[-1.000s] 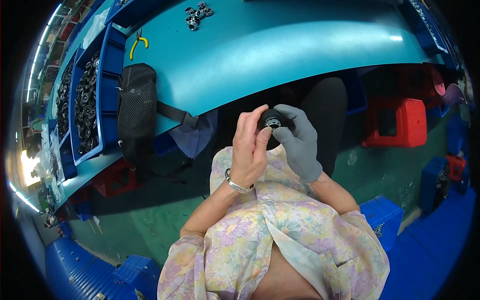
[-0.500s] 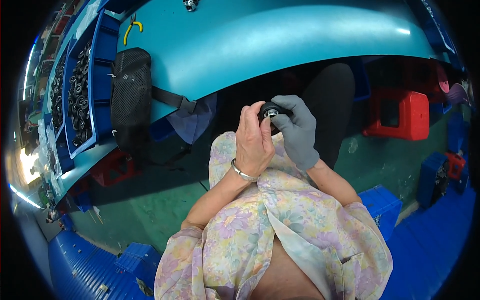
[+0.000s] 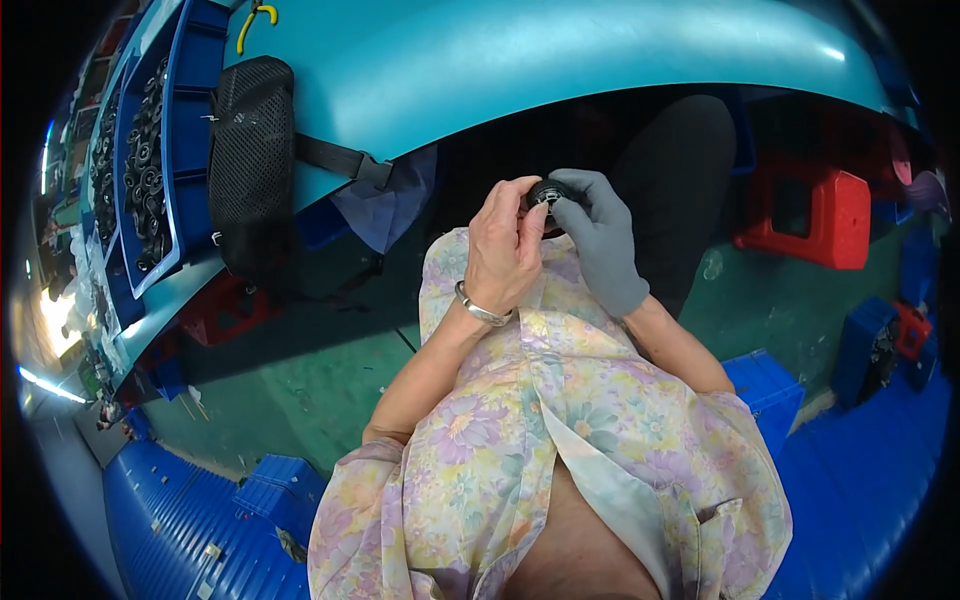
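Observation:
Between my two hands, above my lap, is a small round black wheel-like part (image 3: 549,193) with a shiny metallic middle. My bare left hand (image 3: 503,245), with a silver bangle at its wrist, pinches the part's left side between thumb and fingers. On the opposite side, my right hand (image 3: 605,240), in a grey glove, grips the part with its thumb across the front and its fingers curled over the top. The fingers cover much of the part, so its exact kind is hard to make out.
The teal table (image 3: 450,75) curves ahead of my lap. On its left lie a black mesh pouch (image 3: 252,150) with a buckled strap, yellow-handled pliers (image 3: 257,25) and a blue tray (image 3: 190,190) holding many black parts. A red stool (image 3: 848,220) stands right; a blue crate (image 3: 765,395) sits behind it.
The part has been turned a little in my fingers, its metallic middle now showing less brightly. Both hands still hold it. The whole view has shifted slightly, leaving the table's far side out of sight.

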{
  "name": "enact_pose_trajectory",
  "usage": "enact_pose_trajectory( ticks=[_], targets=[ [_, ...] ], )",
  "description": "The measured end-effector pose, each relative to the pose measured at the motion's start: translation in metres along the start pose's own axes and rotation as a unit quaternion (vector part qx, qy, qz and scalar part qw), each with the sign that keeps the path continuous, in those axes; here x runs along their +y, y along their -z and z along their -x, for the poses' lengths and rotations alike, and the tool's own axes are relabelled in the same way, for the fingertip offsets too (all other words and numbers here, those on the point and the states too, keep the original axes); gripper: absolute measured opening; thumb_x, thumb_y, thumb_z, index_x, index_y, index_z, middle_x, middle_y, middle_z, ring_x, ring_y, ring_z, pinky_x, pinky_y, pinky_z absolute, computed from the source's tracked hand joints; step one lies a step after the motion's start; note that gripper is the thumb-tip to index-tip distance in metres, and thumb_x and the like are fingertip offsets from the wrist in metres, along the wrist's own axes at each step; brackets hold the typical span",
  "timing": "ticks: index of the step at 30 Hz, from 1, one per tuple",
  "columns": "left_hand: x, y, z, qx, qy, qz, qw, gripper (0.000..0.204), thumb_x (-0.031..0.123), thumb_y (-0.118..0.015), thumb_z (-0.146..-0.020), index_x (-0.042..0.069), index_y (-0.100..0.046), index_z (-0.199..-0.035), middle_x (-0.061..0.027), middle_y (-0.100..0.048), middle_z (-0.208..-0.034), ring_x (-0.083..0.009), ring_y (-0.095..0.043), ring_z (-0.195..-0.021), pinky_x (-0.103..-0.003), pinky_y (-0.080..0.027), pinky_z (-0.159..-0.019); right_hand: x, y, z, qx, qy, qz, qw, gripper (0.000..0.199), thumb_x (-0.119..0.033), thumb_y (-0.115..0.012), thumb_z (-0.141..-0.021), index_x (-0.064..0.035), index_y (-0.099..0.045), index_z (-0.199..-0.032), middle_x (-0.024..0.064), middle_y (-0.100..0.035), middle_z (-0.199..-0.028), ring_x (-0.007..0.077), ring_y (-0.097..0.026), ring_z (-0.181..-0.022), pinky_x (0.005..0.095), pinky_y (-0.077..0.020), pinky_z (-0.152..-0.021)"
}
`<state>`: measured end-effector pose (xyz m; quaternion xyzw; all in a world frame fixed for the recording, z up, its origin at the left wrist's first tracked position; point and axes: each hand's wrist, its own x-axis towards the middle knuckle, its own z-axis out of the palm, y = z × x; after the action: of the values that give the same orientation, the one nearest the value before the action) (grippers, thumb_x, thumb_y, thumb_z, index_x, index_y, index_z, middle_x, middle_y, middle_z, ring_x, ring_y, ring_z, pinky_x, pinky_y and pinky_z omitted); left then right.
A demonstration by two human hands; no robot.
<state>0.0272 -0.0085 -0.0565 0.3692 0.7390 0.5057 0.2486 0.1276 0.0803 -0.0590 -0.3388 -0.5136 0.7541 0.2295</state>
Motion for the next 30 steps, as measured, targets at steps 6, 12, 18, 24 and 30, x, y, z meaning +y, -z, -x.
enact_pose_trajectory(
  ticks=[6,12,18,24,30],
  targets=[
    [0.009,0.008,0.007,-0.023,0.032,0.082,0.996,0.022,0.004,-0.057,-0.091,-0.002,-0.056,-0.111,-0.0124,-0.056,-0.081,-0.0221,-0.06,-0.068,-0.032,-0.049,-0.06,-0.007,0.002,0.006,-0.039,0.007,0.015,0.999,0.018,-0.004,-0.059,-0.089,0.0028,-0.058,-0.106,0.006,-0.064,-0.092,0.0094,-0.061,-0.08,0.0232,-0.0516,-0.07],
    [0.013,0.012,0.014,-0.03,-0.009,-0.034,0.999,0.013,0.006,-0.051,-0.096,-0.002,-0.054,-0.105,-0.0065,-0.061,-0.078,-0.0126,-0.061,-0.066,-0.025,-0.049,-0.06,-0.004,0.004,0.009,-0.057,0.011,0.055,0.997,0.014,-0.003,-0.058,-0.089,0.0027,-0.058,-0.102,0.0053,-0.062,-0.093,0.0097,-0.06,-0.081,0.0247,-0.0511,-0.073],
    [0.01,0.004,0.022,0.008,0.001,-0.026,1.0,0.012,0.003,-0.054,-0.089,-0.002,-0.053,-0.1,-0.0146,-0.055,-0.079,-0.0283,-0.057,-0.065,-0.037,-0.045,-0.059,0.0,-0.004,0.013,-0.03,0.022,0.059,0.998,0.009,-0.006,-0.061,-0.086,-0.0003,-0.058,-0.093,0.0021,-0.058,-0.081,0.0065,-0.054,-0.069,0.0232,-0.0465,-0.061],
    [0.004,0.001,0.024,0.034,-0.045,-0.097,0.994,0.009,0.001,-0.055,-0.089,-0.002,-0.054,-0.097,-0.0137,-0.055,-0.077,-0.0247,-0.057,-0.06,-0.035,-0.045,-0.055,0.016,-0.007,0.017,0.016,-0.033,0.071,0.997,0.009,-0.006,-0.059,-0.088,0.0004,-0.058,-0.095,0.0032,-0.061,-0.084,0.0067,-0.056,-0.072,0.0238,-0.0483,-0.062],
    [-0.001,0.011,0.02,-0.061,0.15,0.106,0.981,0.017,0.003,-0.052,-0.095,-0.002,-0.053,-0.111,-0.005,-0.06,-0.087,-0.0082,-0.06,-0.066,-0.021,-0.048,-0.059,0.017,0.007,0.016,-0.05,-0.081,-0.012,0.995,0.018,-0.008,-0.057,-0.091,-0.0002,-0.058,-0.107,0.0032,-0.063,-0.091,0.0075,-0.059,-0.082,0.0222,-0.0503,-0.07]
  ],
)
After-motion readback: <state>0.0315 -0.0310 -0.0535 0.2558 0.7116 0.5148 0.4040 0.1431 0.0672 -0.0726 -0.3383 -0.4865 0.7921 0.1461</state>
